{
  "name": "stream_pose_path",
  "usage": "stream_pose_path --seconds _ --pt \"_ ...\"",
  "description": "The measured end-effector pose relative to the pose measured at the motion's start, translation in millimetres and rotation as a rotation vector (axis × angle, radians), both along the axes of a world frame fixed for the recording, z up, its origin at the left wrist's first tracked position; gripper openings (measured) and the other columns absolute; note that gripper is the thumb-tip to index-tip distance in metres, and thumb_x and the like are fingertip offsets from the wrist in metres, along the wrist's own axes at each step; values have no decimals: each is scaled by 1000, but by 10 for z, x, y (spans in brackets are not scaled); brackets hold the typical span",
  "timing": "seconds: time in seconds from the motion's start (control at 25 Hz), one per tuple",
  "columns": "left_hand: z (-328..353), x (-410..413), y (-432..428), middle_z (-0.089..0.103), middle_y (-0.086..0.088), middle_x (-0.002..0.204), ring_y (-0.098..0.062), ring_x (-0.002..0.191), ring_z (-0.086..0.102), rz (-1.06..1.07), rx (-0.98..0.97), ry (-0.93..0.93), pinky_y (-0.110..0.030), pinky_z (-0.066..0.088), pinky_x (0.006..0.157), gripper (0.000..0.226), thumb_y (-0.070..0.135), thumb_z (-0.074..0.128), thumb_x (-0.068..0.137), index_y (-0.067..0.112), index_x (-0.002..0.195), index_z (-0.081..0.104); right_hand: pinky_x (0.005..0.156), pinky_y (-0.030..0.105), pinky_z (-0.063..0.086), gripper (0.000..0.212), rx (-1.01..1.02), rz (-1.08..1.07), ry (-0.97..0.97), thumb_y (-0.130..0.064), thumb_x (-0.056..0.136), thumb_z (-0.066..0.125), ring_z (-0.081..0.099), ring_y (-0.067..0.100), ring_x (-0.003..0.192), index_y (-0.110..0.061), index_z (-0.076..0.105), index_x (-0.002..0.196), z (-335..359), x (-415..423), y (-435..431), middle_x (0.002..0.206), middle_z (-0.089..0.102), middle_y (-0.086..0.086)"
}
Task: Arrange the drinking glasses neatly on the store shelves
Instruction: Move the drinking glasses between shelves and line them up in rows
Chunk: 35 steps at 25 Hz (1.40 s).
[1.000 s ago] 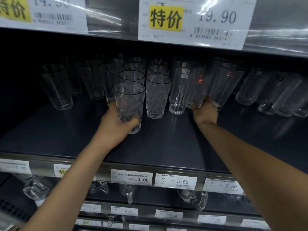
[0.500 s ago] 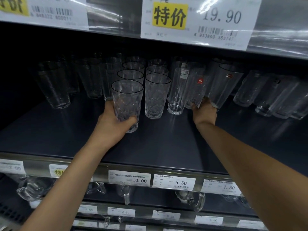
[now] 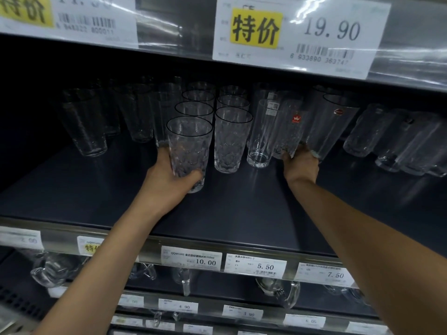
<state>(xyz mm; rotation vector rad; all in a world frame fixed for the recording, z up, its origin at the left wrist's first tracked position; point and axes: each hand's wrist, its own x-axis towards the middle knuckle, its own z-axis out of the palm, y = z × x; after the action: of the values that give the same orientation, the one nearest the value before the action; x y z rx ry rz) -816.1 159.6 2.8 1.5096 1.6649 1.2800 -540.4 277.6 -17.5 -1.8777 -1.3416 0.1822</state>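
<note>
Two hands work mid-frame on the dark shelf (image 3: 242, 213). The left hand (image 3: 169, 180) wraps the lower half of a dimpled glass (image 3: 188, 146) at the front of its row, and the right hand (image 3: 301, 165) curls round the base of a red-stickered glass (image 3: 291, 131). Both glasses look rigid, slick, breakable and probably light, so low grips suit their tapered walls.

Both arms reach forward. The left hand (image 3: 174, 180) grips a glass (image 3: 188, 146). The right hand (image 3: 301, 165) grips a second glass (image 3: 289, 134) low.
</note>
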Motion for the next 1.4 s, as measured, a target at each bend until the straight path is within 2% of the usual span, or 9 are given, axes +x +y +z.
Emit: stream_pose_path --seconds 0.2,0.36,0.44,0.6,0.68,0.8,0.88,1.04,1.4 --pt "-8 -5 0 51 30 93 16 82 49 -14 -16 2 5 34 61 48 30 74 84 29 119 41 93 37 47 40 0 9 -5 -32 98 57 59 36 115 -4 55 127 9 -10 -17 123 64 18" --pt "12 -82 -72 57 19 107 -5 102 59 -42 -50 48 -8 42 80 71 42 79 78 24 135 40 80 24 41 35 -23 35 19 -32 98 55 62 31 110 -6 59 120 24 -3 -170 116 67 13" --pt "25 -170 -149 60 8 126 -16 116 59 -77 -101 198 -26 47 95 84 59 77 72 25 140 41 81 21 41 33 -72 87 52 -31 95 59 62 25 109 -8 61 119 32 1 -349 115 67 9" --pt "98 -330 -419 66 2 131 -23 122 59 -134 -202 470 -30 46 94 61 65 62 81 26 128 65 79 7 37 22 -187 260 31 -30 90 69 61 9 105 -17 72 108 140 22 -959 105 69 -6" --pt "155 -256 -544 72 6 117 -18 114 64 -155 -124 417 -30 47 90 40 56 64 84 30 112 73 90 9 43 16 -228 332 80 -30 87 73 64 4 103 -22 75 100 189 136 -1360 101 71 -12" --pt "217 39 -690 73 20 88 11 86 64 -236 -13 119 -15 43 77 4 35 70 87 33 90 73 101 29 50 20 -221 360 138 -36 84 74 66 1 103 -28 72 103 248 385 -2036 103 73 -14" --pt "245 313 -794 72 23 83 19 79 61 -323 22 43 -9 39 72 7 28 71 88 34 85 71 100 29 51 25 -168 299 186 -37 86 72 64 -3 105 -30 70 110 307 550 -2492 107 72 -17" --pt "240 1051 -1001 70 29 87 12 85 64 -471 55 77 -9 43 73 6 29 70 87 35 86 72 97 31 52 26 -66 149 237 -43 88 66 63 -2 109 -35 69 112 431 994 -3240 110 70 -22" --pt "279 3069 -1501 72 24 81 5 78 66 -666 67 68 -10 46 69 10 23 71 88 30 82 73 88 22 50 18 81 23 394 -25 91 66 67 -3 99 -31 72 107 486 2631 -4193 103 73 -20"
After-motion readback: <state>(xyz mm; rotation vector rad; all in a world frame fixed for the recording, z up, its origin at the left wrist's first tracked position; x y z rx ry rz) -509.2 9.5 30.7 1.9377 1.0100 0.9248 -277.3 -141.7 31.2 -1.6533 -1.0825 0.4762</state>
